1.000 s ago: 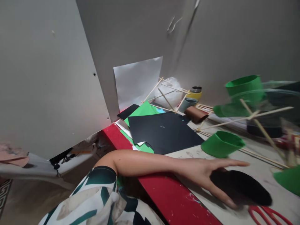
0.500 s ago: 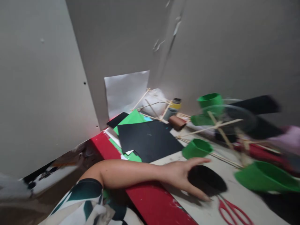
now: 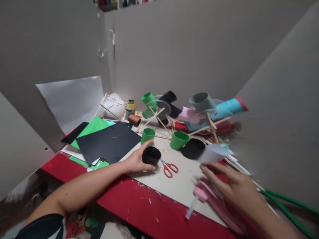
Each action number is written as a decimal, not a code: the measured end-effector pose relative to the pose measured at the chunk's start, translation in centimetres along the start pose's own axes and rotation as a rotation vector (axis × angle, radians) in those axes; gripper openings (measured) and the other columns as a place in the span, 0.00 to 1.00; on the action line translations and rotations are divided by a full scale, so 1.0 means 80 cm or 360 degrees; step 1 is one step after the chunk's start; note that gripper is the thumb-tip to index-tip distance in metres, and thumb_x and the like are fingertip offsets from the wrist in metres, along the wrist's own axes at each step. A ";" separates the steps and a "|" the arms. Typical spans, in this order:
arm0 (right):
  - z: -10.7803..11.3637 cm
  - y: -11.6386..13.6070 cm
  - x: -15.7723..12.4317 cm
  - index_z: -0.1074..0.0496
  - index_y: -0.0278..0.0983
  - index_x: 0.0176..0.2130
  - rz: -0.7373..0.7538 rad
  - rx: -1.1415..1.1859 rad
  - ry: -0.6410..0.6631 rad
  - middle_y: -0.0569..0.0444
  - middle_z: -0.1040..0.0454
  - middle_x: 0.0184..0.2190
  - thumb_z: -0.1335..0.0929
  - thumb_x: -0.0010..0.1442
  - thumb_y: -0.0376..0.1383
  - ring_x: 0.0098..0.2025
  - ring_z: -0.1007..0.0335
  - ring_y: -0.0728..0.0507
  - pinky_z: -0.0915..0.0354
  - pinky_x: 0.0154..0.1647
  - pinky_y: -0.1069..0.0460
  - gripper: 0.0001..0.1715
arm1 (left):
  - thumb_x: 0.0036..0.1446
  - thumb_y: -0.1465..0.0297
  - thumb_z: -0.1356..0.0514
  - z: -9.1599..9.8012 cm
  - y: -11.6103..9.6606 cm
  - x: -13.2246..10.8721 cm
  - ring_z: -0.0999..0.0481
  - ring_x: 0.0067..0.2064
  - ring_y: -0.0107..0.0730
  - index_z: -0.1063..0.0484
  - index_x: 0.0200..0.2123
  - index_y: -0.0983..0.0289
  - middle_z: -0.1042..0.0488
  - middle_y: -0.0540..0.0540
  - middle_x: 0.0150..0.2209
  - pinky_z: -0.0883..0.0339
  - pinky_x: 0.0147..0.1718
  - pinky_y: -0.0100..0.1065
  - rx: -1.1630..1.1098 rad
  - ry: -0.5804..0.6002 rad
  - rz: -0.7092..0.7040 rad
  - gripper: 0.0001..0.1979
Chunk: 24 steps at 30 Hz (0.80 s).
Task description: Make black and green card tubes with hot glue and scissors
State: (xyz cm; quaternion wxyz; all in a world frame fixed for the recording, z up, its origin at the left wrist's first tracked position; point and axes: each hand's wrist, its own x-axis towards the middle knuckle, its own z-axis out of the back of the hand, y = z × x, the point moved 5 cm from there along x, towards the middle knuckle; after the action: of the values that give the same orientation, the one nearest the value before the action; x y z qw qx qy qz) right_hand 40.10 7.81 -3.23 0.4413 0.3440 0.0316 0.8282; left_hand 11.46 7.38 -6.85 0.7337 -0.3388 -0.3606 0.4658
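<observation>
Hands [image 3: 231, 186], left [image 3: 136, 161] around black paper cylinder [image 3: 152, 156]

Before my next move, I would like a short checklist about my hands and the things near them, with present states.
1. Left hand is around the black tube: ok.
2. Right hand has a firm grip on the pink tool: cannot tell, blurred.
3. Scissors are out of both hands: ok, on the table.
4. Blade tips are clear of the black tube: cannot tell, hidden.
5. Translucent rod stays off the red edge strip in view: not ok, it overlaps.
</observation>
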 end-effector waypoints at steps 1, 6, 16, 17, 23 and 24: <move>0.001 0.003 0.001 0.23 0.42 0.35 -0.0045 0.0020 0.0021 0.51 0.17 0.30 0.35 0.63 0.43 0.29 0.19 0.37 0.26 0.29 0.47 0.12 | 0.44 0.64 0.29 -0.002 0.000 0.001 0.37 0.65 0.53 0.53 0.70 0.61 0.42 0.65 0.68 0.45 0.64 0.49 -0.0020 0.0021 0.0003 0.54; -0.001 -0.003 0.001 0.23 0.39 0.38 -0.0217 0.0042 0.0115 0.50 0.18 0.30 0.35 0.63 0.42 0.30 0.21 0.39 0.28 0.31 0.47 0.14 | 0.46 0.67 0.30 -0.004 0.002 0.008 0.38 0.65 0.55 0.56 0.70 0.61 0.43 0.66 0.68 0.48 0.64 0.53 0.0035 0.0018 0.0039 0.53; 0.001 -0.015 0.003 0.22 0.38 0.39 -0.0219 -0.0036 0.0069 0.48 0.19 0.31 0.37 0.65 0.44 0.32 0.22 0.38 0.30 0.33 0.46 0.18 | 0.45 0.60 0.29 -0.002 0.009 0.010 0.38 0.65 0.57 0.66 0.71 0.58 0.41 0.67 0.66 0.45 0.62 0.57 0.0027 0.0096 0.0149 0.61; 0.002 -0.015 0.003 0.22 0.38 0.39 -0.0207 -0.0050 0.0053 0.48 0.19 0.31 0.37 0.65 0.44 0.32 0.22 0.38 0.30 0.33 0.46 0.18 | 0.45 0.59 0.29 -0.002 0.008 0.010 0.39 0.65 0.58 0.66 0.71 0.57 0.43 0.67 0.67 0.46 0.63 0.57 0.0049 0.0094 0.0138 0.61; 0.009 -0.006 0.007 0.23 0.37 0.38 -0.0153 -0.0098 0.0020 0.48 0.19 0.30 0.38 0.65 0.40 0.31 0.23 0.39 0.32 0.32 0.48 0.16 | 0.46 0.61 0.29 -0.002 -0.005 0.012 0.42 0.67 0.58 0.63 0.71 0.59 0.45 0.66 0.69 0.52 0.65 0.57 0.0152 0.0063 0.0141 0.58; 0.009 -0.005 0.008 0.22 0.37 0.38 -0.0147 -0.0099 0.0018 0.48 0.19 0.30 0.37 0.65 0.40 0.31 0.23 0.39 0.33 0.32 0.48 0.16 | 0.46 0.62 0.30 -0.002 -0.008 0.013 0.41 0.67 0.58 0.63 0.71 0.59 0.43 0.66 0.68 0.52 0.65 0.57 0.0159 0.0068 0.0153 0.58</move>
State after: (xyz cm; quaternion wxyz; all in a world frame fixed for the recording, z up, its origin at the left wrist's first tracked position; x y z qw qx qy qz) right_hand 40.57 8.34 -2.49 0.4893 0.3235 0.0243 0.8095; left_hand 12.17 8.09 -6.18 0.7341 -0.3284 -0.3044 0.5105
